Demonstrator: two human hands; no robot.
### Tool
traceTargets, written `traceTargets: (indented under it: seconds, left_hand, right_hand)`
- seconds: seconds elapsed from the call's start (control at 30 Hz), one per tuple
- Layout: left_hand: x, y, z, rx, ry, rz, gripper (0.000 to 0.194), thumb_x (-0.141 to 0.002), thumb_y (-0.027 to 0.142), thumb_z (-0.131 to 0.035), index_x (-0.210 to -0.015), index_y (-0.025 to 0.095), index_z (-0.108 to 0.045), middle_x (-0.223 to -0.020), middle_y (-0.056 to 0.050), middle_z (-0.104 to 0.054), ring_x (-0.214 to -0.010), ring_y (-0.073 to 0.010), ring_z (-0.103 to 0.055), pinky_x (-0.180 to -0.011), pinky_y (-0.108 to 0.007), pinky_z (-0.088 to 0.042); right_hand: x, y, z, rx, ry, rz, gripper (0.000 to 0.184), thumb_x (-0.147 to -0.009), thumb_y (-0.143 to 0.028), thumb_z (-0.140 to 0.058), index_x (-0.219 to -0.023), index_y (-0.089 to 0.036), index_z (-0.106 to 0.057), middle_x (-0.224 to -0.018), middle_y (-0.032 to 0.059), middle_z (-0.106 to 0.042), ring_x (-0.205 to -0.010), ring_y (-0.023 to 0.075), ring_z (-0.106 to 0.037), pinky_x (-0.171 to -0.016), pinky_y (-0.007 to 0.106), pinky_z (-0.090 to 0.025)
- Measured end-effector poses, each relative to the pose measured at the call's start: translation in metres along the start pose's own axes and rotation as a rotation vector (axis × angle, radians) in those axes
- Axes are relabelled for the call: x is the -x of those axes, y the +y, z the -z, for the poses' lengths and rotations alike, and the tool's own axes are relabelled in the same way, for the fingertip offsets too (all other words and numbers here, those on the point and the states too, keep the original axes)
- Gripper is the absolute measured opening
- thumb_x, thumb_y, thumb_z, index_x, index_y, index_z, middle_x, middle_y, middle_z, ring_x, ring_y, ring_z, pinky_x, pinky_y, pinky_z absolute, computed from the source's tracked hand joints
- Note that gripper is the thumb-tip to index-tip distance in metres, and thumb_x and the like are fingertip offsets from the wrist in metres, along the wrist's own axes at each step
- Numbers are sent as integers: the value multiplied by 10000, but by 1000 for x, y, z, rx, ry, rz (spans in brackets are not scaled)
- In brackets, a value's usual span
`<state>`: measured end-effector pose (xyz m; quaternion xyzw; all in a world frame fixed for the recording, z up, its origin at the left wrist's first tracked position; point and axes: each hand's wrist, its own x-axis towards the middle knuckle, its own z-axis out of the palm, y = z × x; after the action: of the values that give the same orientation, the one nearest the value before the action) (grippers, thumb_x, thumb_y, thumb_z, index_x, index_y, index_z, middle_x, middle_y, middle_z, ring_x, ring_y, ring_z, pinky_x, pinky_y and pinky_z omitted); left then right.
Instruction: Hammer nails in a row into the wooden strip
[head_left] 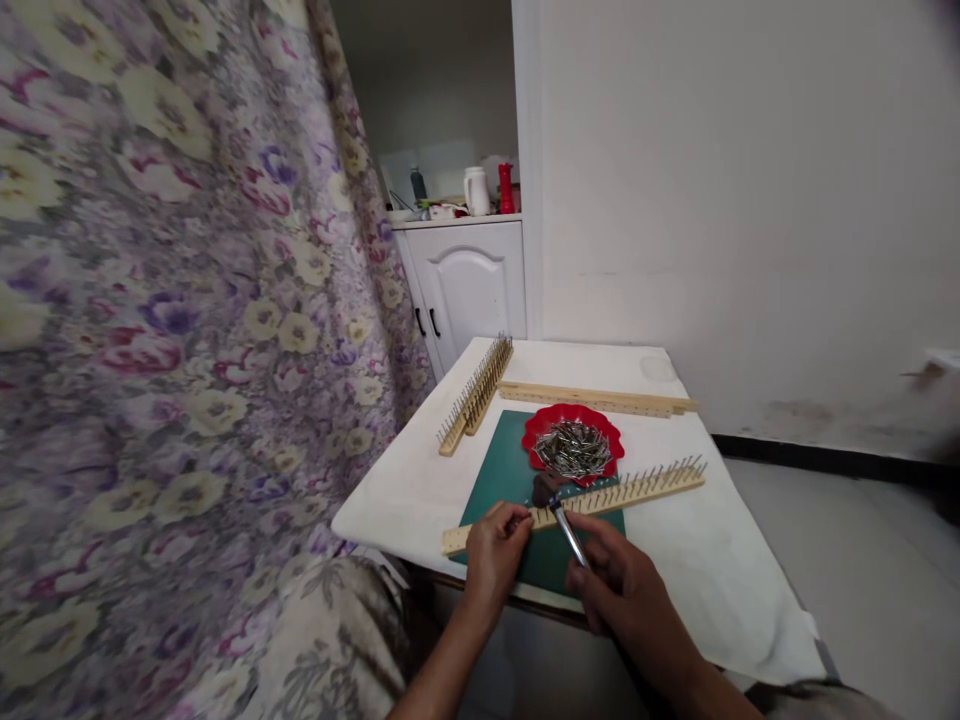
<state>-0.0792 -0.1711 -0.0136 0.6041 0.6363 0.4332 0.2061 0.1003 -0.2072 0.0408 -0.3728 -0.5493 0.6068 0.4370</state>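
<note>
My right hand [630,590] is wrapped round a hammer [568,532] with a dark head and a shiny metal shaft. The hammer's head is over a pale wooden strip [465,538] lying at a slant on a green mat [495,470]. Rows of upright nails [660,480] stand along the strip's right part; small holes show at its left end. At the strip, close to the hammer head, my left hand [499,550] pinches what looks like a nail, mostly hidden by the fingertips. Just behind the strip sits a red scalloped dish [531,440] heaped with loose nails [576,450].
Two nail-studded strips [480,390] lie at the table's back left. Bare wooden strips [592,398] lie across the back. A white cloth [397,480] covers the table. A floral curtain [187,300] hangs at left, a white cabinet [476,285] stands behind, and a wall [735,200] is at right.
</note>
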Motion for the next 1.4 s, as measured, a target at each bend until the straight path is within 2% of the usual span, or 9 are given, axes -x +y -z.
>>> traceTargets:
  seconds: [0.43, 0.67, 0.8, 0.97, 1.07, 1.17, 1.23, 1.33, 1.4]
  left_hand:
    - [-1, -1, 0, -23, -3, -2, 167, -769, 243, -513, -640, 172, -590, -641, 11, -531, -625, -127, -513, -583, -214, -354]
    - [-1, -3, -2, -18, 2, -14, 175, -774, 228, -511, -625, 173, -583, -631, 12, -526, -622, -126, -516, -577, -211, -359]
    - [-1, -3, 3, -11, -26, -26, 152, -784, 265, -530, -720, 179, -637, -693, -3, -581, -645, -137, -540, -594, -221, -381]
    - [-5, -4, 24, -62, -48, -70, 170, -819, 277, -503, -772, 186, -639, -728, -8, -601, -674, -142, -564, -615, -225, -399]
    - [-24, 3, 35, -122, -37, -111, 162, -827, 271, -489, -805, 190, -627, -748, -10, -612, -715, -150, -571, -654, -232, -411]
    - [-57, 17, 33, -250, -85, -199, 136, -812, 244, -499, -800, 193, -624, -777, -16, -620, -736, -155, -568, -667, -241, -402]
    - [-82, 27, 25, -391, -117, -251, 129, -808, 231, -505, -789, 196, -627, -795, -23, -621, -769, -167, -566, -678, -250, -394]
    - [-117, 36, 5, -718, -165, -265, 159, -814, 226, -496, -800, 188, -649, -846, -65, -628, -844, -208, -561, -702, -282, -388]
    - [-134, 37, -9, -793, -187, -264, 157, -793, 225, -524, -757, 164, -664, -860, -104, -633, -890, -245, -556, -735, -313, -387]
  right_hand:
    - [-2, 9, -8, 47, -44, -10, 419, -785, -211, -557, -1204, -201, -538, -651, -46, -613, -371, 75, -458, -355, 194, -411]
    - [-1, 12, -9, 42, -56, -10, 416, -785, -225, -561, -1200, -207, -542, -641, -45, -615, -363, 70, -459, -345, 180, -389]
    - [-2, 7, -7, 1, -24, -3, 402, -794, -247, -570, -1193, -209, -534, -645, -50, -595, -357, 66, -447, -352, 183, -369]
    - [-9, -2, 7, -62, 108, 15, 421, -801, -319, -599, -1197, -203, -516, -624, -59, -561, -351, 80, -435, -346, 192, -339]
    - [-13, -7, 16, -70, 198, 42, 446, -784, -340, -622, -1195, -194, -526, -632, -48, -588, -369, 90, -448, -359, 201, -345]
    - [-17, -11, 22, -80, 241, 58, 452, -767, -340, -640, -1177, -179, -536, -628, -45, -596, -384, 90, -452, -373, 200, -353]
    - [-19, -12, 23, -95, 241, 63, 451, -774, -331, -636, -1182, -171, -527, -635, -43, -595, -394, 87, -447, -378, 199, -354]
    - [-20, -10, 23, -109, 230, 69, 455, -791, -315, -621, -1204, -166, -503, -648, -41, -588, -406, 85, -437, -378, 197, -349]
    - [-21, -8, 23, -110, 216, 67, 451, -800, -303, -611, -1212, -165, -491, -650, -44, -582, -406, 83, -432, -379, 197, -348]
